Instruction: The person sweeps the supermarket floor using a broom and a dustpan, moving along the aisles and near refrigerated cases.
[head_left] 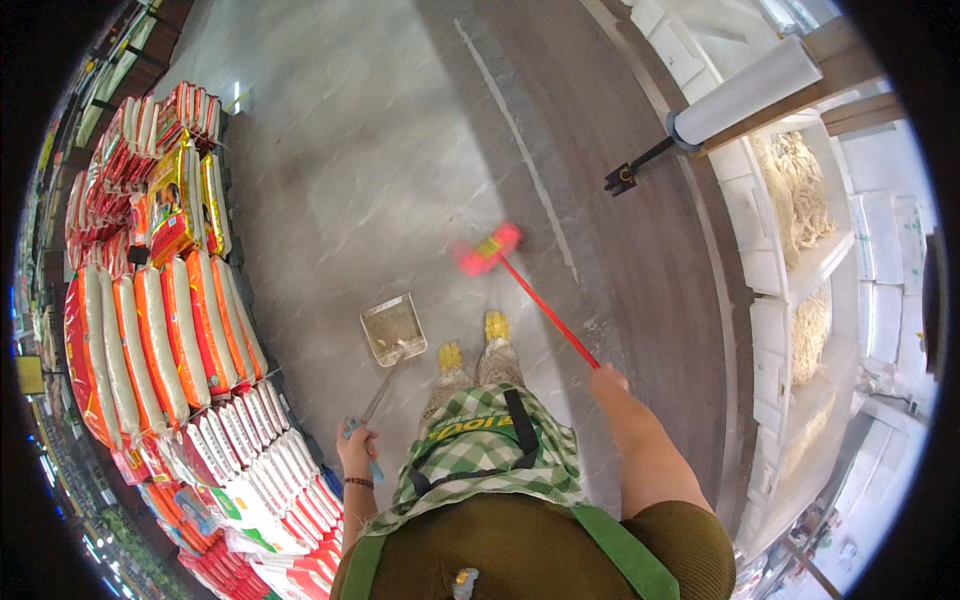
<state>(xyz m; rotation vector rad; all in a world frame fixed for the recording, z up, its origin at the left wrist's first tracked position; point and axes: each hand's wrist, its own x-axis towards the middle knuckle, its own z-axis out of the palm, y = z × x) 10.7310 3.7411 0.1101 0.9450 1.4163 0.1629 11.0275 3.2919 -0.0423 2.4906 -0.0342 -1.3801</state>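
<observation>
My right hand [608, 381] is wrapped round the red handle of a broom [545, 308]. The broom's red head, with a yellow patch, is on the floor ahead of my feet and looks smeared by motion. In my left hand [357, 450] is the thin metal handle of a long-handled dustpan [394, 328], along with a bluish cloth-like piece pressed against it. The dustpan lies on the floor ahead and left of my yellow-toed shoes. Some small pale debris shows inside the pan. The broom head is apart from the dustpan, to its right.
Stacked bags, orange and white [165, 345], line the left side. White bins [775, 350] of pale dried noodle-like strands stand along the right. A plastic film roll [750, 90] on a rod juts out at upper right. Grey tile floor [330, 150] meets a darker strip at right.
</observation>
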